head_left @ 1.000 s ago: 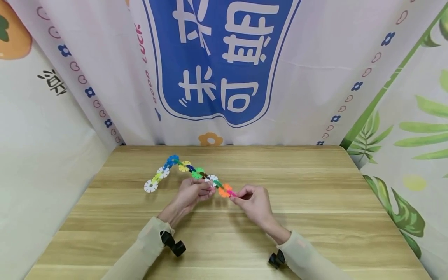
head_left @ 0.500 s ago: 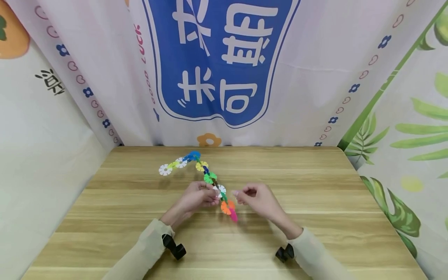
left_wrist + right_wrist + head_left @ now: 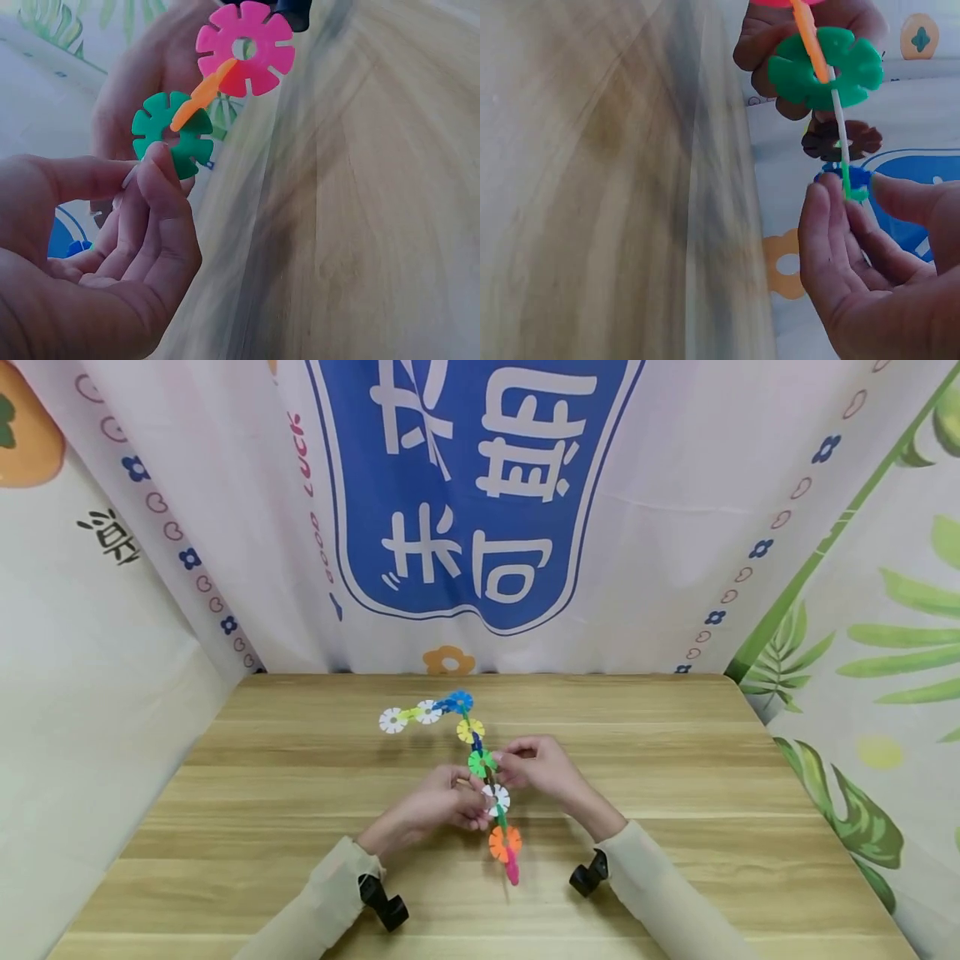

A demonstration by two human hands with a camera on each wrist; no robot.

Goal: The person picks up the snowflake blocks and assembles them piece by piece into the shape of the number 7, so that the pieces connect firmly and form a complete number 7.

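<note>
A chain of interlocking plastic snowflake discs [image 3: 471, 732] hangs above the table, bent at a blue disc [image 3: 461, 701]. My left hand [image 3: 444, 802] pinches the white disc [image 3: 499, 800] in its lower part; the left wrist view shows the green disc [image 3: 196, 142] just beyond the fingertips. With its thumb and fingers, my right hand [image 3: 542, 773] grips the chain at the light green disc [image 3: 480, 764], beside a dark blue disc [image 3: 855, 176]. Below the hands, the chain runs through an orange disc [image 3: 505, 843] to a pink disc [image 3: 246, 49] at its end.
The wood-grain table [image 3: 300, 860] spreads beneath both hands. Behind it hangs a printed curtain [image 3: 675, 527], and a leaf-patterned cloth [image 3: 885, 693] covers the right side. Each wrist wears a small black camera mount [image 3: 588, 874].
My right hand lets go of the pink end and moves up to the light green disc. My left hand shifts right and nearer, and the chain swings towards upright in the head view.
</note>
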